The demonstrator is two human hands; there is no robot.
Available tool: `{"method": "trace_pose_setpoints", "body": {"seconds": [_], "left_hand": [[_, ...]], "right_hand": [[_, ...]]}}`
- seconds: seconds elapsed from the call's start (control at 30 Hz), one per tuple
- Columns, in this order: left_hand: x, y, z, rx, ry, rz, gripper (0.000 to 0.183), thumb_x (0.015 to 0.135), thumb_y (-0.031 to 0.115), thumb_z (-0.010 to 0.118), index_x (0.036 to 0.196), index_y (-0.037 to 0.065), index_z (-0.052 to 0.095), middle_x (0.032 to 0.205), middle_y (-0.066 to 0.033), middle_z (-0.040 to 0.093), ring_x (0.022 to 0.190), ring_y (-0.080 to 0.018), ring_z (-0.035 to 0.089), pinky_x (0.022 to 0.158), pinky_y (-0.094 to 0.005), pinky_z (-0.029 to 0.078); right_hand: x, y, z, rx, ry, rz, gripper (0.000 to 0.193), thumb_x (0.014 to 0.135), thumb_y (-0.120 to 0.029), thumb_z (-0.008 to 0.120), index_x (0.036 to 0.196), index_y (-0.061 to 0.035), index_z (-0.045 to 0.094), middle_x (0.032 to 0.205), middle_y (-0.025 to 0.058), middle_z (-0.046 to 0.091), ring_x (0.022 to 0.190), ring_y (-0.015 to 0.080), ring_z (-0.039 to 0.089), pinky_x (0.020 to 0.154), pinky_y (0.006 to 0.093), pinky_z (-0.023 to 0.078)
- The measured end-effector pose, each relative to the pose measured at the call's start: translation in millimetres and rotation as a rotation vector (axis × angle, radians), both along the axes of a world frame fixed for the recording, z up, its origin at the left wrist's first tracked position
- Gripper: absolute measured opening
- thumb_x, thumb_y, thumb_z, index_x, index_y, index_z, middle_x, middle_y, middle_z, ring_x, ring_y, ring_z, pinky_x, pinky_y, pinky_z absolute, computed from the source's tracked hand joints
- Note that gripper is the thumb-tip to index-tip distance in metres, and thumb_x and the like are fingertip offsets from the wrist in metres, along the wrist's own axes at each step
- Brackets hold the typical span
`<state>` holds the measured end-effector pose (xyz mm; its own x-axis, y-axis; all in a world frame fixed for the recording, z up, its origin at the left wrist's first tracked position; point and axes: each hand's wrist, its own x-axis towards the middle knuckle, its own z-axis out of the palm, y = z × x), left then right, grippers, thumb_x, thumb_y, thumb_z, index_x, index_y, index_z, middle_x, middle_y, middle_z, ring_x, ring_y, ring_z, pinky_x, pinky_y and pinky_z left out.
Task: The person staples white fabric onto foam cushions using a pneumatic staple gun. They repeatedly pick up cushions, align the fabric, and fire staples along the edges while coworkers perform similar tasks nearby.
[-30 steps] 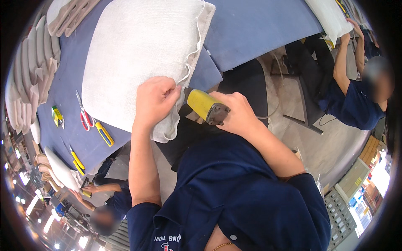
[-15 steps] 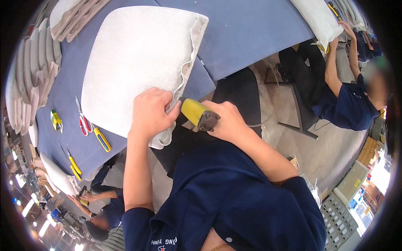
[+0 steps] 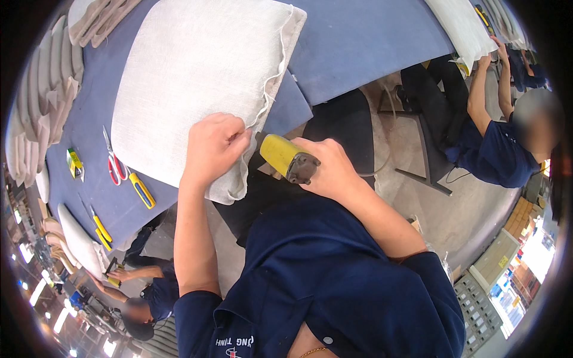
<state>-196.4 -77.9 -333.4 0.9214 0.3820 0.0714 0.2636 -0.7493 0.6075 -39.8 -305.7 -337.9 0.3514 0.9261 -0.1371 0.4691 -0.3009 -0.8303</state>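
A pale grey upholstered cushion (image 3: 197, 89) lies on the blue-grey tabletop, its loose fabric edge (image 3: 270, 80) running along the right side. My left hand (image 3: 216, 146) is closed at the near end of that edge, thumb against curled fingers, pinching the cloth. My right hand (image 3: 334, 164) grips a yellow staple gun (image 3: 280, 152) with a dark end cap; its handle is mostly hidden by the hand. The gun's nose meets the fabric edge just right of my left thumb. Whether it touches the cloth I cannot tell.
Red-handled scissors (image 3: 113, 161), a yellow screwdriver (image 3: 142, 191), a yellow-handled pointed tool (image 3: 101, 230) and a small yellow box (image 3: 75, 164) lie left on the table (image 3: 358, 48). Covers are stacked (image 3: 51, 95) far left. Co-workers handle cushions at right (image 3: 495, 137) and lower left (image 3: 152, 292).
My view has shifted slightly. The cushion's near corner sits a little higher in the picture, and both hands stay at its edge, left hand pinching, staple gun held close by.
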Motion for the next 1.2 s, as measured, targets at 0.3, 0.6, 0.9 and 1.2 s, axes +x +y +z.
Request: {"method": "trace_pose_setpoints", "body": {"seconds": [0.3,0.6,0.9,1.2], "left_hand": [[5,-4,-6,0.095,0.023,-0.014,0.031,0.090,0.019,0.081,0.074,0.005,0.058,0.072,-0.0127,0.059,0.073,-0.0364,0.062,0.066,-0.0482,0.048],[5,-7,26,0.146,0.179,-0.056,0.030,0.089,0.023,0.079,0.073,0.006,0.061,0.071,-0.0115,0.061,0.075,-0.0356,0.064,0.069,-0.0484,0.050],[-9,4,4,-0.043,0.053,-0.025,0.027,0.088,0.015,0.081,0.076,0.004,0.059,0.071,-0.0115,0.056,0.072,-0.0336,0.060,0.069,-0.0454,0.047],[-7,4,-1,0.055,0.031,-0.069,0.026,0.090,0.017,0.081,0.076,0.004,0.062,0.073,-0.0124,0.060,0.073,-0.0362,0.063,0.068,-0.0466,0.049]], "right_hand": [[-6,11,-2,-0.134,-0.076,0.021,0.037,0.079,-0.014,0.087,0.113,-0.0070,0.075,0.087,0.0237,0.078,0.087,0.0489,0.076,0.078,0.0553,0.062],[-7,-10,1,-0.011,-0.024,-0.032,0.039,0.079,-0.014,0.087,0.116,-0.0083,0.077,0.088,0.0232,0.078,0.088,0.0485,0.077,0.079,0.0551,0.063],[-12,-1,6,-0.047,-0.017,0.002,0.037,0.080,-0.014,0.086,0.115,-0.0079,0.077,0.087,0.0236,0.078,0.086,0.0486,0.077,0.078,0.0550,0.063],[-21,4,-2,-0.128,-0.096,-0.027,0.042,0.075,-0.016,0.094,0.112,-0.0080,0.076,0.087,0.0213,0.078,0.087,0.0467,0.077,0.077,0.0541,0.062]]}}
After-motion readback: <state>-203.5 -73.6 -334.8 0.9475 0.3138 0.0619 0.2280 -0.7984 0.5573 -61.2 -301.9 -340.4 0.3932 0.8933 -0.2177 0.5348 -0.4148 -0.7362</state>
